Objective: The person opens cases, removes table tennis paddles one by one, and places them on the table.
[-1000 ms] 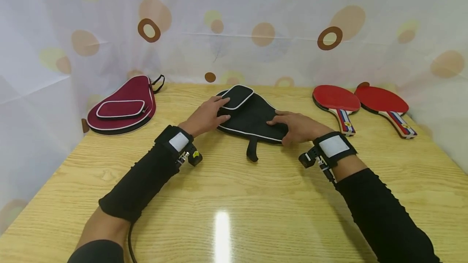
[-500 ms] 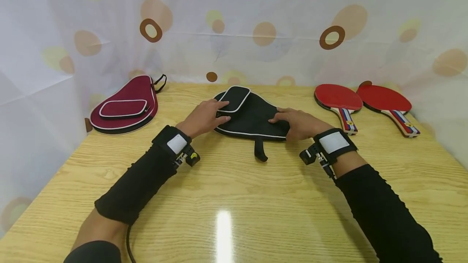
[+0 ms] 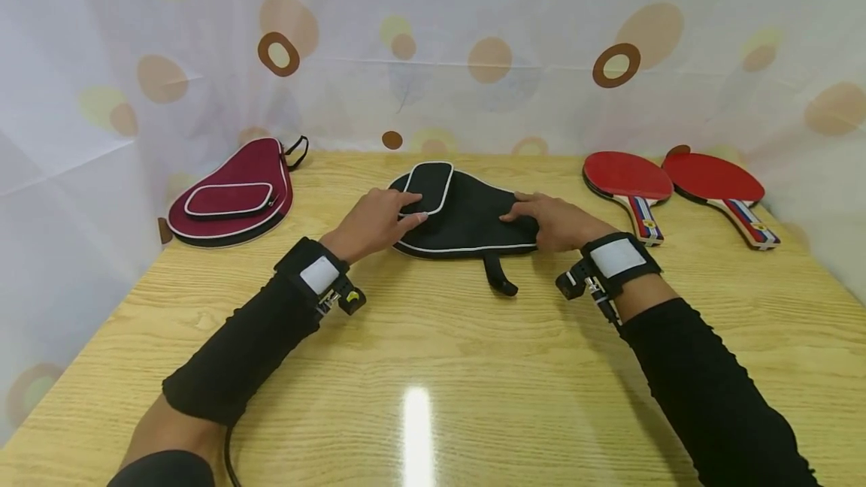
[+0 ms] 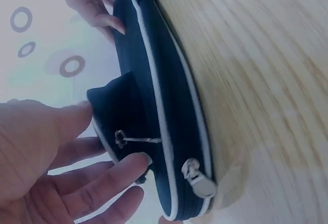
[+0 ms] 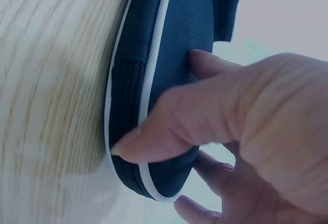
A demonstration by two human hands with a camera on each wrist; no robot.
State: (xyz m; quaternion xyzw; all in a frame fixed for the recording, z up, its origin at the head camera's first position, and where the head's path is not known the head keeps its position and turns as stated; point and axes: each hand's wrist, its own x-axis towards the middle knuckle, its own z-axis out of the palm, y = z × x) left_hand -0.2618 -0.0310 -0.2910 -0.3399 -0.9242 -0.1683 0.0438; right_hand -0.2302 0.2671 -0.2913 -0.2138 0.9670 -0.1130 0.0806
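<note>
A black table tennis bat case with white piping lies on the table at the centre of the head view, narrow end to the right. My left hand rests at its wide end, fingers and thumb about the small raised pocket. In the left wrist view those fingers look loosely bent beside a metal zip pull. At the narrow end, my right hand grips the case. Its thumb presses the zipped side, while other fingers reach over the top and partly out of sight behind. A short black strap hangs off the near edge.
A maroon bat case with a wrist loop lies at the back left. Two red table tennis bats, a left one and a right one, lie at the back right, handles toward the front. A dotted curtain closes off the back.
The black case has turned slightly, its narrow end swinging away from me and its wide end shifting left and nearer. Its strap has moved right. Both hands have stayed on it.
</note>
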